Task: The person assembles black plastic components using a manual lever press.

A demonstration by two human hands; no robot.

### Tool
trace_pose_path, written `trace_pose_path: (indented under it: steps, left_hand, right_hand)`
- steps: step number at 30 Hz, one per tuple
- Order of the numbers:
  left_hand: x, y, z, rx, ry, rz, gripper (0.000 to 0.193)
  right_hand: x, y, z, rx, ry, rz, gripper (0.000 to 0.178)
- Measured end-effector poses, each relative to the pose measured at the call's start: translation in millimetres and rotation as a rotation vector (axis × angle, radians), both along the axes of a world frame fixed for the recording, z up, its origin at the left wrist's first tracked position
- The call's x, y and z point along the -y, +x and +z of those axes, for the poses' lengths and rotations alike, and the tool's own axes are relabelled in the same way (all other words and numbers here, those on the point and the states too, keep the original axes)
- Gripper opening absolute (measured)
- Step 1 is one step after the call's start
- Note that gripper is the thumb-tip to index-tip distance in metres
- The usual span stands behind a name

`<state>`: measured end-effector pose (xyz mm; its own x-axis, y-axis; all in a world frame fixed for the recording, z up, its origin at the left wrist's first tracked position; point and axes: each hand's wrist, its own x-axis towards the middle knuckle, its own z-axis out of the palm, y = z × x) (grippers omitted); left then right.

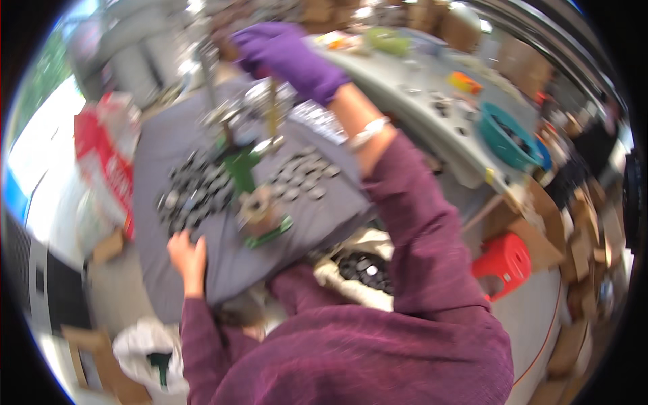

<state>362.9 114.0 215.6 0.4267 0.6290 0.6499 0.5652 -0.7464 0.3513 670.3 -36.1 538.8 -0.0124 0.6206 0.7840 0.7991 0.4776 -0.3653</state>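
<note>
My left hand (186, 260) is bare and rests on the grey cloth at the near edge of a pile of dark round caps (192, 192). Its thumb stands apart from the fingers, and no object shows in it. My right hand (287, 57), in a purple glove, is raised at the far side beside the upper part of a green hand press (241, 172). Its fingers look curled, but blur hides what they grip. Between the dark pile and a group of lighter grey caps (304, 174) stands the press, with a round block at its base.
A cloth-covered table (236, 283) carries the press. An open sack of dark discs (368, 270) sits below its near edge. At right are a long pale table (405, 101), a teal basin (509, 138) and a red stool (503, 266). A red-and-white bag (104, 162) stands left.
</note>
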Motion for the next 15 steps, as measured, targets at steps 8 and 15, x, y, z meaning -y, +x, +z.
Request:
trace_pose_path:
  steps: [8, 15]
  left_hand:
    - [45.1, 22.8, 27.9, 0.389, -0.425, -0.187, 0.036]
    - [84.9, 76.8, 47.9, 0.219, -0.526, -0.328, 0.040]
  right_hand:
    - [12.6, -39.3, 5.1, -0.746, -0.088, 0.084, 0.024]
    - [7.9, -39.3, -5.9, -0.694, -0.027, 0.063, 0.024]
